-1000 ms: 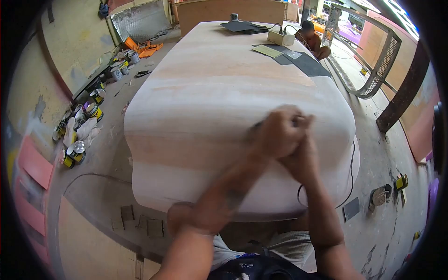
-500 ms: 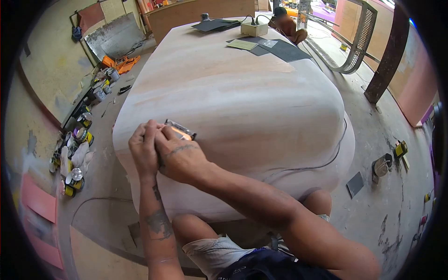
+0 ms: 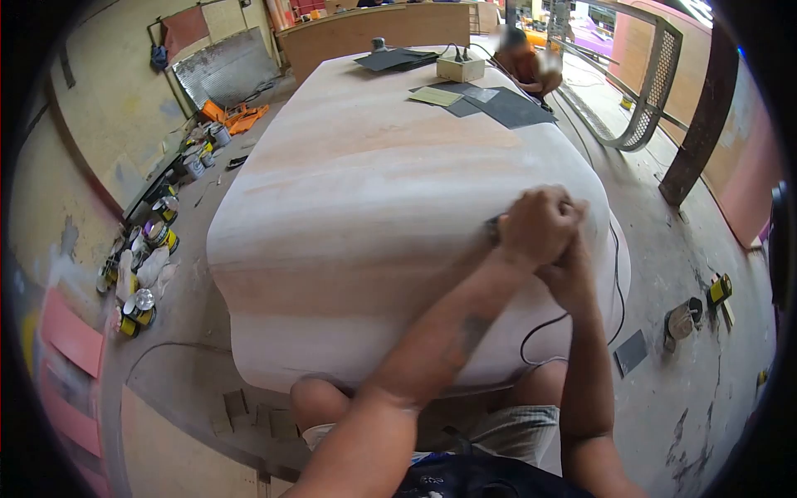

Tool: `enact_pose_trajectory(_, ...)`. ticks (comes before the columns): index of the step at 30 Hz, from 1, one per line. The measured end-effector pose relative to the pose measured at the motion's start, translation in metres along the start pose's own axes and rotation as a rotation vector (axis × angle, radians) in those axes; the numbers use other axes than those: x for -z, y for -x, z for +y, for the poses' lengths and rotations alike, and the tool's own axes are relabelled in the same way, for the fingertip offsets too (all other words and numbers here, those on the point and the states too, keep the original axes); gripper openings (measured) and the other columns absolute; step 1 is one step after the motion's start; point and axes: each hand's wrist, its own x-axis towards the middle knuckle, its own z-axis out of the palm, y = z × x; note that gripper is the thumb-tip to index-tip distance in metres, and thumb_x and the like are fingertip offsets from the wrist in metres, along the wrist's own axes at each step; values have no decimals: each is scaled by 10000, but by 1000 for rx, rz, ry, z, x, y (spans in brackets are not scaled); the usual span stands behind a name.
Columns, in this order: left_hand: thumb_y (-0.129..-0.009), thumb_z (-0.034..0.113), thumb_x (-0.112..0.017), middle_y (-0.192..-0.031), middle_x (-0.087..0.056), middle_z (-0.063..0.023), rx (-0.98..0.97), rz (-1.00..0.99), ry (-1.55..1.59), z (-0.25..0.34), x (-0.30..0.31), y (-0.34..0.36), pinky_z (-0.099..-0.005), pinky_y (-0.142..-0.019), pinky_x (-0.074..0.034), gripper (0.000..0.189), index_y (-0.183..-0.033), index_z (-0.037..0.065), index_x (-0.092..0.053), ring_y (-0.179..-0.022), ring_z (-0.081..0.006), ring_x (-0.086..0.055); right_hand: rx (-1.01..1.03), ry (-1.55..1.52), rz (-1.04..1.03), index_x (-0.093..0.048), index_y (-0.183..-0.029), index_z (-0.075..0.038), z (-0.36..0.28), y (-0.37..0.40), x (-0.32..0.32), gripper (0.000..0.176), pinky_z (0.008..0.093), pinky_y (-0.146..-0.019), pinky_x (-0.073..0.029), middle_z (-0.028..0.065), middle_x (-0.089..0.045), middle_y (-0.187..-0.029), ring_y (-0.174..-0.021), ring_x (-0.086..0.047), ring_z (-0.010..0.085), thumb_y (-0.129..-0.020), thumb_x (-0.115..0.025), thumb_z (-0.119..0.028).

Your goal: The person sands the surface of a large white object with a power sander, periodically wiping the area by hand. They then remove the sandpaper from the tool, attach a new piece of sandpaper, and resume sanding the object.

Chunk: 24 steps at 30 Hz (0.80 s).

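Observation:
Both of my hands are together at the right part of a large, pale, curved body panel (image 3: 349, 290), patched white and brownish pink. My left hand (image 3: 535, 231) is closed over a corded sander (image 3: 493, 227), of which only a dark edge shows beyond the knuckles. My right hand (image 3: 573, 278) is wrapped close beside and partly behind the left one, on the same tool. A black cord (image 3: 531, 332) loops below my right wrist and runs up the panel's right side. Most of the sander is hidden by my hands, against the panel's surface.
On the panel's far end lie dark sandpaper sheets (image 3: 523, 108) and a power outlet box (image 3: 461, 69). Paint cans (image 3: 162, 236) line the left floor. More cans (image 3: 682, 317) stand at right. Another person (image 3: 523, 66) crouches beyond the panel, near a metal frame (image 3: 647, 108).
My hands have swept with the sander from the left part of the panel to its right part. My left forearm now crosses in front of me. The view has shifted slightly.

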Motion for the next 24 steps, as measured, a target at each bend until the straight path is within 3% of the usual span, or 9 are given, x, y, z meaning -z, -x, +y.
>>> enact_pose_trajectory(4,-908,442,-732,-893,-757,-222,40,-165,20,24,-49,-13,-509,-879,-577,410,-884,34,-770,-906,-420,-747,-179,54,110,-370,-1553,12,-17,0,40,865,369,-1069,-507,138,-576,-1414,-1298,-583,225,-783,-763,0)
enact_pose_trajectory(9,-909,457,-733,-921,-756,-234,50,-145,8,14,-15,-11,-509,-881,-571,436,-904,23,-767,-920,-422,-746,-97,-40,88,-357,-1560,29,-18,-4,13,937,390,-1109,-467,173,-568,-1430,-1338,-561,281,-808,-883,-161)
enact_pose_trajectory(13,-950,387,-734,-901,-741,-247,69,-8,90,-21,87,8,-454,-797,-572,393,-920,-5,-742,-851,-395,-741,12,50,-103,-291,-1598,39,-38,-20,-67,1037,430,-1098,-488,256,-536,-1482,-1363,-560,370,-802,-908,-208)
enact_pose_trajectory(14,-968,361,-725,-885,-735,-243,53,28,78,-26,122,17,-434,-771,-565,376,-921,-12,-734,-809,-348,-724,4,-29,-142,-271,-1608,41,-57,-24,-98,1070,449,-1096,-492,287,-518,-1501,-1378,-552,407,-798,-915,-230)
enact_pose_trajectory(15,-985,336,-717,-869,-730,-239,38,63,68,-32,156,26,-413,-744,-558,360,-922,-19,-727,-767,-301,-708,83,158,-200,-282,-1599,39,-74,-31,-122,1043,483,-1070,-507,301,-520,-1486,-1339,-566,454,-808,-898,-253)
enact_pose_trajectory(16,-1005,331,-704,-829,-730,-182,23,124,131,-45,184,36,-395,-721,-545,365,-933,-26,-727,-740,-205,-639,173,340,-244,-293,-1589,36,-90,-38,-147,1017,517,-1044,-523,315,-522,-1472,-1300,-580,500,-819,-880,-275)
enact_pose_trajectory(17,-1020,338,-701,-828,-728,-101,80,180,91,-54,213,46,-347,-718,-533,376,-947,-29,-733,-777,-141,-612,44,355,-383,-360,-1538,17,-120,-45,-171,887,550,-988,-544,306,-548,-1411,-1205,-620,512,-840,-839,-250)
enact_pose_trajectory(20,-1055,378,-672,-845,-686,-25,247,229,17,-71,306,77,-270,-734,-508,397,-921,8,-722,-800,-98,-603,146,295,-442,-430,-1415,-32,-142,-49,-255,719,586,-902,-550,274,-556,-1324,-1132,-623,534,-840,-813,-230)
enact_pose_trajectory(24,-1064,349,-657,-786,-684,-17,307,443,-12,-81,388,114,-275,-715,-496,418,-828,9,-719,-764,-102,-602,332,198,-436,-442,-1432,7,-165,-40,-346,671,513,-1010,-551,276,-578,-1341,-1258,-608,432,-855,-738,-167)
